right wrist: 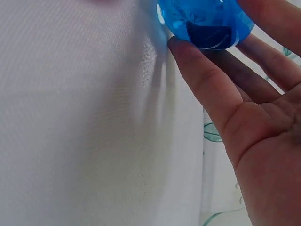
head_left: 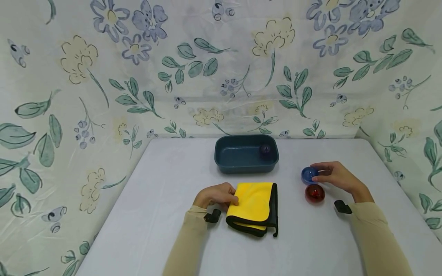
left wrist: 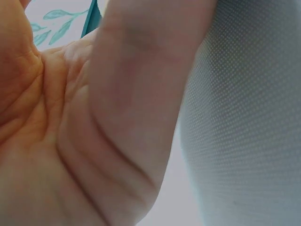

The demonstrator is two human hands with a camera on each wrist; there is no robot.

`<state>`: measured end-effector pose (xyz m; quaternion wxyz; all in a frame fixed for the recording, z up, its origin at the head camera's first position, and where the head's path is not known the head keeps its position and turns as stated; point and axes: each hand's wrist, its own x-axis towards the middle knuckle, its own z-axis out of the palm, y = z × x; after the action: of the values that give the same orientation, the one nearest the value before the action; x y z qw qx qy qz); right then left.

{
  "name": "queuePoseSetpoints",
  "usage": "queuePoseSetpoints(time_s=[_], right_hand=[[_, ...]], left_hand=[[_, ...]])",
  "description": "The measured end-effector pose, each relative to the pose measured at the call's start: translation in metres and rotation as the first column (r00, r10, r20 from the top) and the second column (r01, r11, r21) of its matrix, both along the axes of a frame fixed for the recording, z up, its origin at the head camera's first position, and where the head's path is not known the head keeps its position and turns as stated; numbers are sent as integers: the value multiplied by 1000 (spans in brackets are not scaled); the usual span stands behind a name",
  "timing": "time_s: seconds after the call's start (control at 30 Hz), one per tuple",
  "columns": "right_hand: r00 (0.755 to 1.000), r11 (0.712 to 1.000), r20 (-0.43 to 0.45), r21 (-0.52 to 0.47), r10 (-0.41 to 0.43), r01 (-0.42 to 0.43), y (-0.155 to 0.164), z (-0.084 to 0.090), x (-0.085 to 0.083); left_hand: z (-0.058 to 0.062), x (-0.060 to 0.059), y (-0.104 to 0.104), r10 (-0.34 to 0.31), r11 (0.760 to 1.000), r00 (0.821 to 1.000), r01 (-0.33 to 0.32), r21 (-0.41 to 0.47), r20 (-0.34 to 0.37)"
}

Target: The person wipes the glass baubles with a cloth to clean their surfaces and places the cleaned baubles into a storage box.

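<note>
So the right hand [head_left: 336, 177] has its fingers and thumb wrapped around a blue ball [head_left: 309, 174] that's sitting on the tabletop [head_left: 155, 214], over on the right side. The wrist view shows the thumb tucked right under the ball with the other fingers curving round the far side, so it's a proper hold, not just a touch. A red ball [head_left: 314, 193] sits just beside the blue one, nearer the person, and nobody's touching it.

The left hand [head_left: 216, 195] is resting on the left edge of a folded yellow cloth [head_left: 254, 207] with black trim, fingers curled loosely over the edge. Can't tell if it's actually pinching the fabric or just lying there.

Behind the cloth there's a dark teal tub [head_left: 246, 153] with a purple ball [head_left: 265, 149] in its back right corner.
</note>
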<state>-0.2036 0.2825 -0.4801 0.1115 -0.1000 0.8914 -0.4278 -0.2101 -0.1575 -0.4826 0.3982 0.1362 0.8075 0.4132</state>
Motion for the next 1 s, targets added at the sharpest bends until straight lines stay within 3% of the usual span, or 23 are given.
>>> queuePoseSetpoints(time_s=[0.2,0.43,0.7,1.0], right_hand=[[1000,1000,-24,-12,-7,7,1,-1,1],[997,999,-70,-44,-20,16,0,11,-1],[993,996,-89,-59,-72,67,-16,28,-1],[988,986,-122,-147,-96,77,-43,48,3]], left_hand=[[-2,-1,0,3,998,1000,-4,60,21],[-2,-3,-2,-11,991,999,7,133,34],[3,-5,-6,44,980,998,-51,191,41],[28,-4,-21,85,954,996,-77,290,-14]])
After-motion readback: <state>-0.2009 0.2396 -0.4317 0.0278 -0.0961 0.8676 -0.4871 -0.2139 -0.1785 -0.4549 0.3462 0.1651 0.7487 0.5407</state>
